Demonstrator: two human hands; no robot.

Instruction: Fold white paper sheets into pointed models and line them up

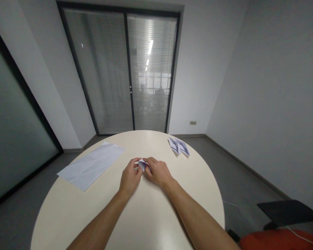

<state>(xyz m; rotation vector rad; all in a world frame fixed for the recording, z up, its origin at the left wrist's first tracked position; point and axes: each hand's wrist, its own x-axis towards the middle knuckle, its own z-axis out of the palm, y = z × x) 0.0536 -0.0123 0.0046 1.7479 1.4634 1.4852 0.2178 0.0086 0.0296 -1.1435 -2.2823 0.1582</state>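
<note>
A small piece of folded white paper (142, 164) is held between my two hands, just above the middle of the round table. My left hand (130, 176) pinches its left side with thumb and fingertips. On the right side, my right hand (158, 171) grips it the same way, its fingers covering part of the paper. Toward the left edge lies a large creased white sheet (92, 166), spread flat. Near the far right edge rests a folded paper piece (178, 146) with pointed corners and shaded folds.
The round cream table (146, 222) fills the foreground. An orange-red chair seat (279, 240) with a black part (289, 211) stands at the lower right, with a thin cable across it. Beyond the table are glass panels with blinds (151, 104) in dark frames.
</note>
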